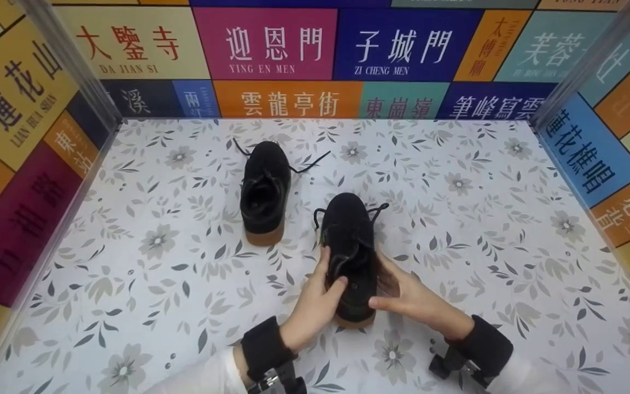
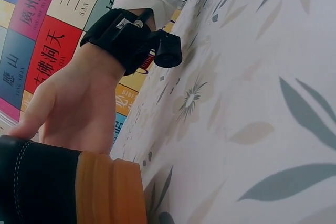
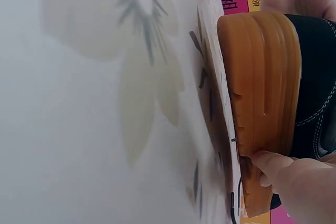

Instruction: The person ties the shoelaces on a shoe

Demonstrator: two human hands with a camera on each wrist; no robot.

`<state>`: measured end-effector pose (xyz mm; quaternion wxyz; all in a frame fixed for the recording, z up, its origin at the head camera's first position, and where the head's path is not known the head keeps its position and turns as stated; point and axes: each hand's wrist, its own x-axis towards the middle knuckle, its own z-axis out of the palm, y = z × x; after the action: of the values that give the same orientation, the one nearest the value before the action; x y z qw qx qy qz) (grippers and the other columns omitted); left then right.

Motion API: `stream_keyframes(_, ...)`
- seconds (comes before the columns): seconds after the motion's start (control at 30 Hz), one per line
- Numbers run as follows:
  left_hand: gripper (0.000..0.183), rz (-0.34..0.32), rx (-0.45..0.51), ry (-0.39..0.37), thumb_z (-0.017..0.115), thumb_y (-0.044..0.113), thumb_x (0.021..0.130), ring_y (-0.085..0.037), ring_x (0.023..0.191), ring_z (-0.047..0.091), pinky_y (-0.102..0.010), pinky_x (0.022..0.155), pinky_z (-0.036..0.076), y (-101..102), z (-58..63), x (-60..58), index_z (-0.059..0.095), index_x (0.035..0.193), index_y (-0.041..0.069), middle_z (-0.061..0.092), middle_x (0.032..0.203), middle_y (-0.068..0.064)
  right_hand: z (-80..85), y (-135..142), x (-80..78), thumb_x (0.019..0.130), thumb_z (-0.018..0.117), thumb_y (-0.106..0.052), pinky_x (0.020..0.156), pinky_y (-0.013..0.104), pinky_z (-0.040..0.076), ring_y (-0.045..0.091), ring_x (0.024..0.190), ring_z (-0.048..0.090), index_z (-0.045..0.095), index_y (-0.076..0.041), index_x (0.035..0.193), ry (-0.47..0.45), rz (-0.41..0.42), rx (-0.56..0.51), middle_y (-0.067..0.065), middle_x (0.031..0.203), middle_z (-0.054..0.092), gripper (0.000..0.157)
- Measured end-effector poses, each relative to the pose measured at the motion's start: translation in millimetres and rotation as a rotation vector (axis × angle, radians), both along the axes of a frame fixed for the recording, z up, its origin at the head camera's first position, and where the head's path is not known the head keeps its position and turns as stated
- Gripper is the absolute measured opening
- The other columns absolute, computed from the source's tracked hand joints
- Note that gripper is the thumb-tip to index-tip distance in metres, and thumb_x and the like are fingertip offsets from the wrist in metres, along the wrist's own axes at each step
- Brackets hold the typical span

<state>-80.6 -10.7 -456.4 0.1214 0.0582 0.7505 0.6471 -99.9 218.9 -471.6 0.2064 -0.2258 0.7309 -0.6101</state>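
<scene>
Both hands hold a black lace-up shoe (image 1: 348, 219) with a thick tan sole (image 3: 257, 77), its toe facing away. My left hand (image 1: 315, 298) grips it on the left, thumb over the collar near the heel and fingers along the outer side. On the other side my right hand (image 1: 410, 298) has its fingers along the shoe and its thumb at the heel; in the right wrist view that digit touches the sole. The shoe's laces spread loose to both sides. A matching black shoe (image 1: 266, 164) stands farther off to the left, its laces also undone.
A white table surface (image 1: 457, 235) with a grey floral print lies under both shoes. Colourful panels with Chinese lettering (image 1: 276, 44) wall it in at the back and on both sides. Black wrist straps (image 1: 266, 342) with small cameras sit on both wrists.
</scene>
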Motion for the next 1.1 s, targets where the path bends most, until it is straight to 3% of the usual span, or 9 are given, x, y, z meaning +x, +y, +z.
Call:
stream_keyframes(0.23, 0.074, -0.003, 0.018, -0.001, 0.053, 0.016, 0.108, -0.046, 0.163, 0.022, -0.061, 0.134, 0.017, -0.3, -5.7, 2.6, 0.016, 0.167, -0.006, 0.016, 0.175, -0.029, -4.7, -0.8, 2.5, 0.101, 0.074, -0.017, 0.117, 0.008, 0.033, 0.060, 0.157, 0.016, -0.004, 0.012, 0.165, -0.031, 0.005, 0.005, 0.039, 0.172, 0.002, 0.105)
stream_keyframes(0.53, 0.073, -0.008, -0.002, 0.016, 0.053, 0.017, 0.108, -0.046, 0.163, 0.020, -0.060, 0.134, 0.016, 1.5, -7.3, 0.4, 0.016, 0.167, -0.008, 0.016, 0.175, -0.029, -9.8, 1.8, 1.0, 0.101, 0.075, -0.021, 0.117, 0.006, 0.026, 0.052, 0.161, 0.014, -0.002, 0.006, 0.168, -0.056, -0.016, 0.057, 0.031, 0.176, 0.000, 0.105)
stream_keyframes(0.83, 0.075, -0.021, -0.009, -0.010, 0.054, 0.018, 0.108, -0.047, 0.164, 0.017, -0.061, 0.134, 0.013, 4.6, -4.1, 0.5, 0.015, 0.167, -0.007, 0.012, 0.175, -0.031, -10.9, 8.5, 4.2, 0.100, 0.075, -0.020, 0.115, 0.008, 0.034, 0.054, 0.160, 0.016, -0.006, 0.007, 0.166, -0.130, -0.022, 0.046, 0.032, 0.175, -0.002, 0.108)
stream_keyframes(0.97, 0.076, -0.037, -0.008, -0.002, 0.055, 0.018, 0.107, -0.048, 0.165, 0.010, -0.062, 0.135, 0.009, 4.1, -3.1, -0.5, 0.014, 0.167, -0.008, 0.007, 0.175, -0.033, -10.1, 11.6, 3.6, 0.100, 0.075, -0.017, 0.119, 0.014, 0.035, 0.055, 0.159, 0.019, -0.007, 0.008, 0.166, -0.129, -0.004, 0.067, 0.033, 0.174, -0.003, 0.109)
stream_keyframes(1.1, 0.077, -0.050, -0.021, -0.002, 0.056, 0.018, 0.106, -0.050, 0.164, 0.011, -0.063, 0.134, 0.010, 0.2, 0.2, -3.0, 0.016, 0.166, -0.010, 0.008, 0.175, -0.035, -6.1, 14.6, -0.1, 0.101, 0.073, -0.017, 0.126, 0.031, 0.034, 0.056, 0.158, 0.022, -0.005, 0.009, 0.165, -0.113, 0.020, 0.087, 0.035, 0.173, 0.001, 0.105)
